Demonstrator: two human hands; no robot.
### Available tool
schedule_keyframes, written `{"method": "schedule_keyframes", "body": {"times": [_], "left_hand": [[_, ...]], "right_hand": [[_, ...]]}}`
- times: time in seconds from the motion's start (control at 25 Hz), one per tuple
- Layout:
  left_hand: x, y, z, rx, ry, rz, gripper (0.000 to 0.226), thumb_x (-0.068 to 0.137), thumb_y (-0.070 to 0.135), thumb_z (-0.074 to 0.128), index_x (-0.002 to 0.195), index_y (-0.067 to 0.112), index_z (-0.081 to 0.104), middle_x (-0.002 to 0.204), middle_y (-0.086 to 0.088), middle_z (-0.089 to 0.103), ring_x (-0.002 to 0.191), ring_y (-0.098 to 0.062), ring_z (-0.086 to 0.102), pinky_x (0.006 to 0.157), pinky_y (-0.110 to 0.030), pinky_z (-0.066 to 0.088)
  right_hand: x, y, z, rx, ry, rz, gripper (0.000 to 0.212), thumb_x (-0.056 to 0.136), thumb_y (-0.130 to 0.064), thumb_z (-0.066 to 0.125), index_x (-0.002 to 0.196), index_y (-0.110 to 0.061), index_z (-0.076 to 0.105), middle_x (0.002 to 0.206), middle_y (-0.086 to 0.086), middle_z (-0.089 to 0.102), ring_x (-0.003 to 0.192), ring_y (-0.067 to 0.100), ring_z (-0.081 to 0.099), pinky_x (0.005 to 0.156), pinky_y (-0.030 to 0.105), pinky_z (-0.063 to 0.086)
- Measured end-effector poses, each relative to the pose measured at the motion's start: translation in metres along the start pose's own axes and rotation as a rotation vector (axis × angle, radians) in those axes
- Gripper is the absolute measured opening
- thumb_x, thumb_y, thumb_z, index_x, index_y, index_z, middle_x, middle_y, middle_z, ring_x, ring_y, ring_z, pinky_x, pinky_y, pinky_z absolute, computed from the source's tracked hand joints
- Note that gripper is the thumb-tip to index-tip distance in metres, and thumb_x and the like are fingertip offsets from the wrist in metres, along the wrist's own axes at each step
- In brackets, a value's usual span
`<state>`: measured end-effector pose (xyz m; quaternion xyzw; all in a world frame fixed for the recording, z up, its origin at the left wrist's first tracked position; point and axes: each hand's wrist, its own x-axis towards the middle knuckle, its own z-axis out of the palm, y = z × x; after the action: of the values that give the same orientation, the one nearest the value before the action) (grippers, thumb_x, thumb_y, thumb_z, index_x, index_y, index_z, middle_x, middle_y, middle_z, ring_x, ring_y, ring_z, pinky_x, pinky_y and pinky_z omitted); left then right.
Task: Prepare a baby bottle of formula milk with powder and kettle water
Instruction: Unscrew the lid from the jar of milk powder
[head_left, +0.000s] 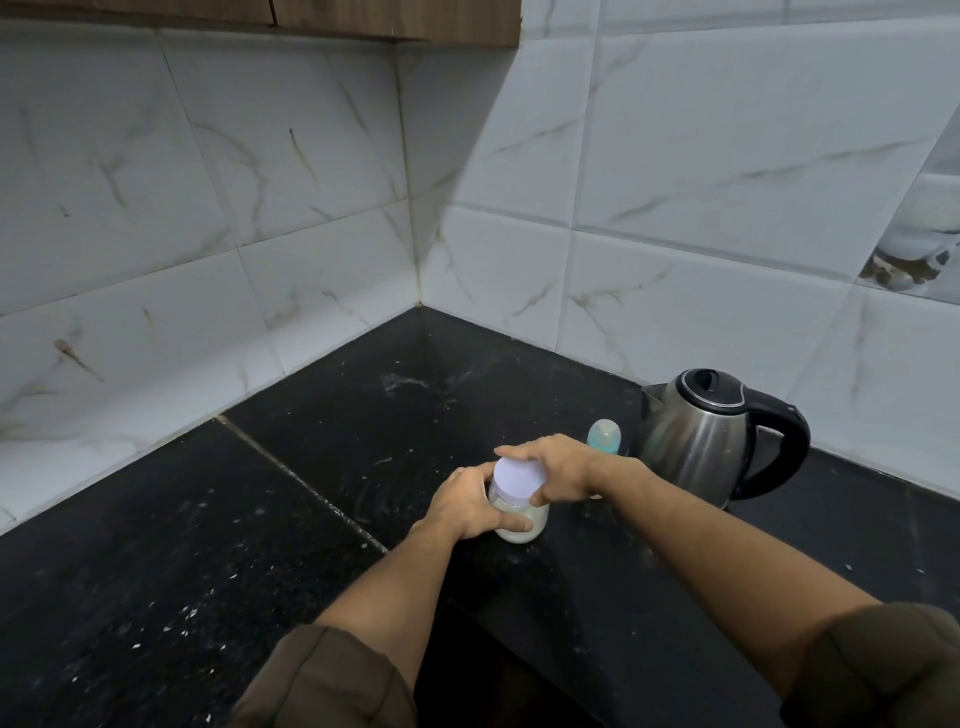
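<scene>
A small clear jar of pale formula powder stands on the black counter. My left hand wraps around the jar's body. My right hand grips the jar's white lid from above and the far side. Behind my right hand, the baby bottle shows only its clear cap and teal collar; the rest is hidden. A steel electric kettle with a black lid and handle stands to the right, lid closed.
Tiled walls meet in a corner behind the counter. A wooden cabinet hangs overhead. The counter's front edge steps in below my arms. White specks lie scattered on the counter's left part.
</scene>
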<state>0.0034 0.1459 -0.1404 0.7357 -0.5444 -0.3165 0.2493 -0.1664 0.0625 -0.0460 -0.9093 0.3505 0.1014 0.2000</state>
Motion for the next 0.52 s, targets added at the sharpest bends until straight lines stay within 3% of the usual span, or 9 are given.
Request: {"method": "schedule_keyframes", "body": {"times": [0.08, 0.16, 0.28, 0.52], "left_hand": [[0.0010, -0.0008, 0.0001, 0.001, 0.005, -0.008, 0.089, 0.034, 0.072, 0.091, 0.116, 0.051, 0.066, 0.108, 0.016, 0.071, 0.106, -0.009, 0.066, 0.095, -0.040, 0.057], [0.0009, 0.0007, -0.0010, 0.006, 0.003, -0.007, 0.088, 0.034, 0.072, 0.091, 0.115, 0.048, 0.067, 0.107, 0.015, 0.071, 0.103, -0.009, 0.067, 0.094, -0.040, 0.058], [-0.0002, 0.0027, -0.0023, 0.008, 0.002, -0.007, 0.084, 0.035, 0.071, 0.091, 0.112, 0.048, 0.067, 0.106, 0.013, 0.071, 0.102, -0.010, 0.067, 0.092, -0.041, 0.058], [-0.0010, 0.0021, -0.0012, -0.002, -0.004, -0.003, 0.089, 0.035, 0.070, 0.091, 0.118, 0.051, 0.066, 0.110, 0.016, 0.071, 0.108, -0.008, 0.065, 0.096, -0.040, 0.056]], "right_hand": [[0.0006, -0.0028, 0.0000, 0.002, -0.016, -0.012, 0.099, 0.085, -0.019, 0.080, 0.165, -0.032, 0.023, 0.159, 0.003, 0.043, 0.146, 0.027, 0.040, 0.119, 0.039, 0.036], [0.0009, -0.0072, 0.0012, 0.066, 0.014, 0.010, 0.109, 0.081, -0.037, 0.085, 0.166, -0.025, 0.018, 0.162, 0.004, 0.038, 0.149, 0.026, 0.037, 0.120, 0.041, 0.035], [0.0024, -0.0102, 0.0042, 0.045, 0.088, 0.061, 0.106, 0.079, -0.056, 0.082, 0.163, -0.024, 0.026, 0.158, 0.002, 0.044, 0.145, 0.026, 0.042, 0.117, 0.043, 0.039], [0.0003, -0.0028, 0.0009, -0.010, -0.025, -0.016, 0.092, 0.089, -0.022, 0.077, 0.163, -0.038, 0.024, 0.162, -0.001, 0.042, 0.149, 0.026, 0.036, 0.122, 0.045, 0.032]]}}
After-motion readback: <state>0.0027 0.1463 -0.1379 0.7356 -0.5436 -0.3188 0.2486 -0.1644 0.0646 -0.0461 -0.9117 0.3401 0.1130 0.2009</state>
